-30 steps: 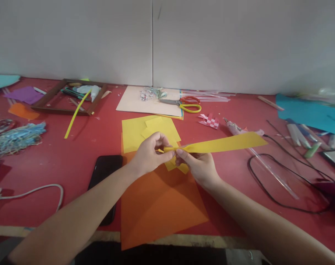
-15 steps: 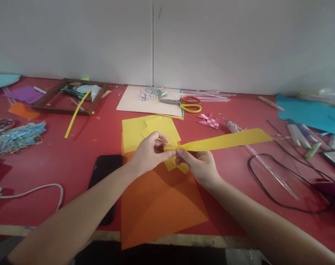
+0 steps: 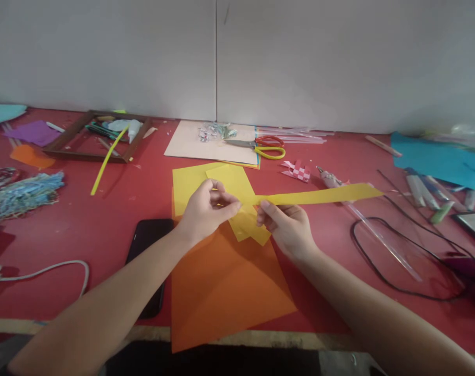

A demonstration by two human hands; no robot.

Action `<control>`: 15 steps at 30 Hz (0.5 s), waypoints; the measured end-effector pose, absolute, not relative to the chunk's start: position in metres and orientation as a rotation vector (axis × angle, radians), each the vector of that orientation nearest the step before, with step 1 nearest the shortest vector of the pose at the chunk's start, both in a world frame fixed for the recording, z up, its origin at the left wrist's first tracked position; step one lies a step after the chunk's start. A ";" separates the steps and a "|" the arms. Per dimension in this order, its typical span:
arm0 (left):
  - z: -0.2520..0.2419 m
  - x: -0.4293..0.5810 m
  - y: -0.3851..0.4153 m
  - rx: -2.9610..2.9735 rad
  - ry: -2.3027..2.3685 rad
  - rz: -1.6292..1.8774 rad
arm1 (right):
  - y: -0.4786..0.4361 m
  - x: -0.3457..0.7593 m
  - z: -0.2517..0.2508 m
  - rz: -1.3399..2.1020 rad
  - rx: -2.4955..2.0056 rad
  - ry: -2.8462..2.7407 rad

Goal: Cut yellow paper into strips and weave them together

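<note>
A long yellow paper strip (image 3: pixel 323 197) stretches to the right from between my hands, its far end free above the table. My right hand (image 3: pixel 286 224) pinches it between thumb and fingers. To the left, my left hand (image 3: pixel 206 211) has its thumb and fingertips closed at the strip's near end; that end blends with the yellow paper behind it. Below my hands lie yellow paper pieces (image 3: pixel 188 180), overlapping on a large orange sheet (image 3: pixel 225 292).
A black phone (image 3: pixel 149 235) lies left of the orange sheet. Scissors (image 3: pixel 269 148) rest on pale paper sheets (image 3: pixel 194 141) at the back. A pink checkered woven paper piece (image 3: pixel 298 171), a black cable (image 3: pixel 382 277) and several markers (image 3: pixel 421 193) are on the right. A wooden frame (image 3: pixel 73 154) stands left.
My hands have moved slightly apart along the strip. The strip has tilted to show a narrower face, and its free end has shifted a little left.
</note>
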State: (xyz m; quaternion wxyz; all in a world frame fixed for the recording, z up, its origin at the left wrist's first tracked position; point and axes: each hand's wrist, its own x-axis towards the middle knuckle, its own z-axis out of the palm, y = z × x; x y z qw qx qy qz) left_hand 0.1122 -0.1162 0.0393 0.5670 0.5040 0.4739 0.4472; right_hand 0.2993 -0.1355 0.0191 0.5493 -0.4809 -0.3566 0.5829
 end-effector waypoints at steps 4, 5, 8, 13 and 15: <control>0.037 0.106 -0.110 1.157 1.070 1.188 | -0.133 0.307 0.017 1.320 -1.133 -0.833; 0.035 0.106 -0.109 1.183 1.053 1.191 | -0.134 0.307 0.016 1.322 -1.137 -0.864; 0.034 0.110 -0.112 1.325 0.986 1.044 | -0.139 0.303 0.012 1.364 -1.127 -1.005; 0.040 0.116 -0.122 1.523 1.023 0.809 | -0.144 0.296 0.010 1.432 -1.034 -1.135; 0.042 0.117 -0.123 1.532 1.036 0.814 | -0.143 0.297 0.011 1.462 -0.996 -1.104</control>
